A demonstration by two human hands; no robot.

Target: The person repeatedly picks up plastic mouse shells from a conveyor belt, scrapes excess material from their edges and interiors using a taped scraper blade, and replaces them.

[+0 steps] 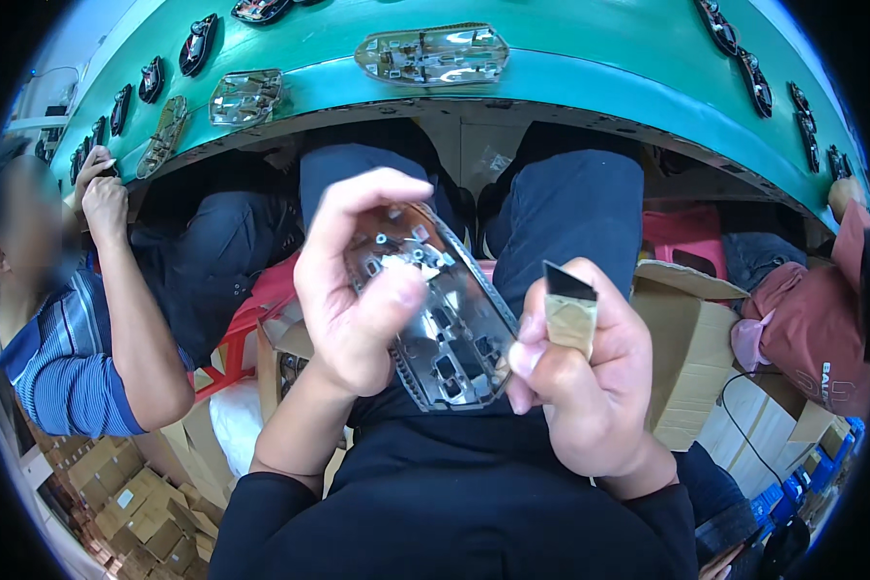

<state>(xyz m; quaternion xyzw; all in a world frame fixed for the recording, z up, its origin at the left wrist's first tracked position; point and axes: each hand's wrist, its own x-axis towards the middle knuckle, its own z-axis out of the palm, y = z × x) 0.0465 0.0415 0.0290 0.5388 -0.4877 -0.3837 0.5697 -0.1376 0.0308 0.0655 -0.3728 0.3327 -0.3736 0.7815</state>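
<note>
My left hand (358,280) is closed around a translucent smoky plastic shell (454,333), boat-shaped, its inner side with posts and ribs facing up. The thumb presses over its inside and the fingers wrap the far rim. In my right hand (594,377) is a small blade (570,282) with a dark slanted tip and a tan wrapped handle, pinched between thumb and fingers and pointing away from me. Fingers of that hand also touch the shell's right end. Both hands are above my lap, short of the table edge.
A green table (609,92) curves across the far side. Similar translucent shells (433,55) lie along its near edge, and dark assembled units (198,44) line its belt. A co-worker (87,319) sits at left, another (812,319) at right. Open cardboard boxes (691,358) stand beside me.
</note>
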